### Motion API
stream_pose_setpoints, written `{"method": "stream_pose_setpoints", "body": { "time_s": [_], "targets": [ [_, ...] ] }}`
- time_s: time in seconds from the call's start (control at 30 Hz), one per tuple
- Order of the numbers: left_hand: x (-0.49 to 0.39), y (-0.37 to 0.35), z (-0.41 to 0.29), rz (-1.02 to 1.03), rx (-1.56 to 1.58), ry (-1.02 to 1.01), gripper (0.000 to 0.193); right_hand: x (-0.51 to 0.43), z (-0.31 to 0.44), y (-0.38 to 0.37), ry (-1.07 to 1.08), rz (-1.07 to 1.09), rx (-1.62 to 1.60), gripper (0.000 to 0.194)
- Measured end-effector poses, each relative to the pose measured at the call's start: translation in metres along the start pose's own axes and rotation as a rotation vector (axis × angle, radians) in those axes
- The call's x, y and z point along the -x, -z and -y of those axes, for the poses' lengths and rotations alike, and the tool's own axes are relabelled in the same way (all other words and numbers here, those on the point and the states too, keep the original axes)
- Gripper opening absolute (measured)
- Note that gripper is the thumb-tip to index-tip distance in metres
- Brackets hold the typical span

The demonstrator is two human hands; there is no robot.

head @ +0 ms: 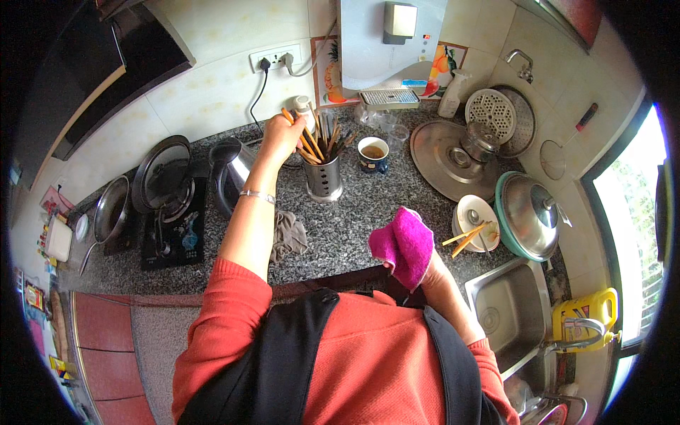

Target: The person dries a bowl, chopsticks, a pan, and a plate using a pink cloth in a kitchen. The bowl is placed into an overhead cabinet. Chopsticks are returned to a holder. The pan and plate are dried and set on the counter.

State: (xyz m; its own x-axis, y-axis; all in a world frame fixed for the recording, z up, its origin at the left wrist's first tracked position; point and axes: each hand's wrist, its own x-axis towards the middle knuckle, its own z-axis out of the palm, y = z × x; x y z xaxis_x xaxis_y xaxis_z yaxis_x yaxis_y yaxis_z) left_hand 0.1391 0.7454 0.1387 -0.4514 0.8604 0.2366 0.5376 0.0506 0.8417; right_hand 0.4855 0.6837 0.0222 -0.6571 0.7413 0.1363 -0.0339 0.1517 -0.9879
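Observation:
My left hand (284, 135) is closed around some wooden chopsticks (309, 139) above a perforated metal utensil holder (324, 180); their lower ends reach its rim, among other chopsticks standing in it. My right hand (431, 271) holds a magenta cloth (406, 244) near the counter's front edge; the cloth covers most of the fingers. A patterned mug (373, 154) with brownish contents stands right of the holder. A crumpled grey-brown cloth (288, 236) lies beside my left forearm.
An electric kettle (228, 170) and an induction cooker (175, 249) with a pan stand left. To the right are a large metal lid (438, 159), bowls with a spoon and chopsticks (466, 239), a lidded teal basin (510, 212) and a steel sink (504, 308). A water dispenser (390, 64) hangs behind.

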Motion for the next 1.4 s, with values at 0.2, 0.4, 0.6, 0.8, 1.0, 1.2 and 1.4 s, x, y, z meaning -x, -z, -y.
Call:
{"method": "stream_pose_setpoints", "body": {
  "time_s": [0.2, 0.4, 0.6, 0.8, 1.0, 1.2, 1.4],
  "targets": [
    [-0.024, -0.008, 0.009, 0.409, 0.057, 0.18, 0.029, 0.005, 0.013, -0.001, 0.204, 0.053, 0.555, 0.032],
    [0.005, 0.011, -0.022, 0.13, -0.295, -0.303, 0.068, 0.027, 0.032, 0.001, 0.152, 0.14, 0.905, 0.024],
    [0.082, -0.092, -0.097, 0.2, 0.509, -0.511, 0.021, 0.077, 0.0, 0.026, 0.062, 0.13, 0.212, 0.035],
    [0.14, -0.243, -0.1, 0.967, 0.406, 0.15, 0.028, 0.126, -0.011, 0.049, -0.097, -0.147, -0.099, 0.04],
    [0.162, -0.299, -0.102, 0.92, -0.203, -0.243, 0.052, 0.154, 0.011, 0.069, -0.28, -0.496, -0.995, 0.077],
    [0.174, -0.314, -0.109, 1.222, -0.373, -0.106, 0.046, 0.174, 0.014, 0.084, -0.206, -0.478, -1.038, 0.074],
    [0.177, -0.33, -0.097, 1.186, -0.394, 0.132, 0.017, 0.176, -0.001, 0.093, -0.104, -0.365, -1.104, 0.072]
  ]
}}
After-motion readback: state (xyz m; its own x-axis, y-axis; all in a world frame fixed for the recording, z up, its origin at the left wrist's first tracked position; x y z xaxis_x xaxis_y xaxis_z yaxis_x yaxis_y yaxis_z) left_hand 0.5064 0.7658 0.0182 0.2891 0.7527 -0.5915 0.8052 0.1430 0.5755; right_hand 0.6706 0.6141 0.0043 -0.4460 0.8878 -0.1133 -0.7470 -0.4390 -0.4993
